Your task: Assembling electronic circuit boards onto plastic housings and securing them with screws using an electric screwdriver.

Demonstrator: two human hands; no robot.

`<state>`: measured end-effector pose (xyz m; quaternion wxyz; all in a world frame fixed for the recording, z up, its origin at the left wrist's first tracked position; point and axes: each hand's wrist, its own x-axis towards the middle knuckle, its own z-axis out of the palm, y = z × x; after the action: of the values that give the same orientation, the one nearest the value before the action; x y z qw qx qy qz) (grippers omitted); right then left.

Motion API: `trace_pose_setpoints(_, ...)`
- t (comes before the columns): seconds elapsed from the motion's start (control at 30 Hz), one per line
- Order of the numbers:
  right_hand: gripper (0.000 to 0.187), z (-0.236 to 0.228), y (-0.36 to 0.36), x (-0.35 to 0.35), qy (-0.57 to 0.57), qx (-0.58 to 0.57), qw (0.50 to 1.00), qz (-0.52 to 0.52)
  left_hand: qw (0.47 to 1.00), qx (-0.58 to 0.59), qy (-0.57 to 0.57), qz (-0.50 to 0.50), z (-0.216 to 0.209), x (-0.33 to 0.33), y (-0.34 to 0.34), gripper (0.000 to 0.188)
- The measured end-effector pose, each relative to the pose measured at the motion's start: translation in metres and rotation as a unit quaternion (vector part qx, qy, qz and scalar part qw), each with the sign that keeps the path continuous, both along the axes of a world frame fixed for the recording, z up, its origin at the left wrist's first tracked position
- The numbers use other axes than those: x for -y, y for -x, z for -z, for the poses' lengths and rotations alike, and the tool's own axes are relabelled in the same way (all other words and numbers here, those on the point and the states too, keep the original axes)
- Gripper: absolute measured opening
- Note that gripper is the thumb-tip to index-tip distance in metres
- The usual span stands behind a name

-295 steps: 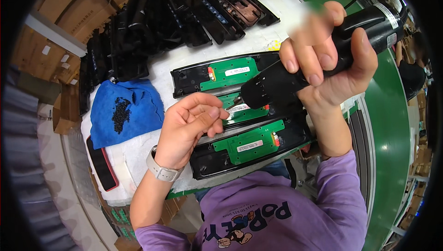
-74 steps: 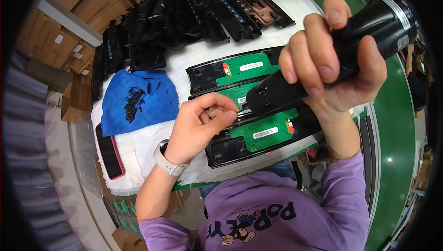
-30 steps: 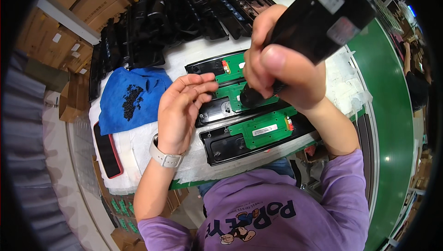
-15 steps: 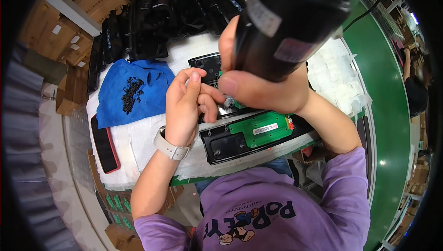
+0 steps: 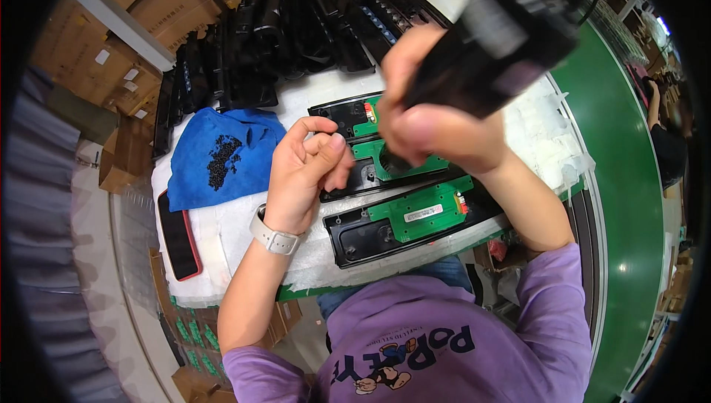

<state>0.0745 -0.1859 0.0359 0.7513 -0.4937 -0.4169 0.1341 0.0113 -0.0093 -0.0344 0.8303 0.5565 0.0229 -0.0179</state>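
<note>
Power driver (image 5: 485, 51): now points steeply down at the middle panel's (image 5: 361, 181) green board (image 5: 367, 152), no longer slanting sideways.
Right hand (image 5: 448, 129): is turned over from its earlier palm-up hold.
Left hand (image 5: 305, 170): is now away from the driver's tip, by the middle panel's left end.

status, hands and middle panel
Right hand grips driver, nose over middle panel. Left hand curled near its left end. Driver partly hides panel's green board.

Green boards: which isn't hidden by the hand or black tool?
The near board, closest to the purple shirt, shows whole; the right hand and tool partly hide the middle board and far board.
</note>
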Motion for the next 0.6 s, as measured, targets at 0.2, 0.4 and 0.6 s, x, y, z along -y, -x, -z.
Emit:
trace_pose_setpoints(0.2, 0.032, -0.02, 0.0, 0.024, -0.157, -0.002, 0.985, -0.066, 0.997, -0.019, -0.074, 0.033, -0.015, 0.007, 0.01, 0.015)
trace_pose_setpoints(0.4, 0.038, -0.016, 0.0, 0.026, -0.238, -0.044, 0.968, -0.072, 0.993, -0.004, -0.116, 0.028, -0.014, 0.015, 0.012, 0.009)
trace_pose_setpoints(0.6, 0.038, -0.015, 0.005, 0.027, -0.196, -0.046, 0.979, -0.021, 0.994, -0.021, -0.104, 0.018, -0.013, 0.017, 0.012, 0.011)
